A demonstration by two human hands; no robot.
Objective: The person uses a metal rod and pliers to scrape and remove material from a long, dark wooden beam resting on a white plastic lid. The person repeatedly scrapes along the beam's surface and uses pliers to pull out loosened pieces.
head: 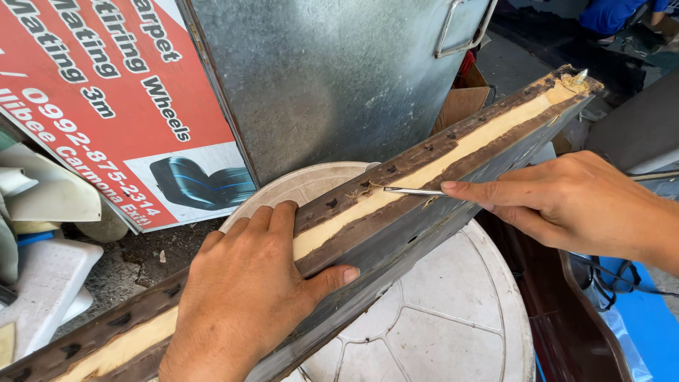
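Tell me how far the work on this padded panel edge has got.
Looks done: little; the dark covering still lies along both sides of the foam strip. In hand: the left hand pins the panel while the right hand works a thin metal tool at a frayed spot. Left: the staple marks along the edge.
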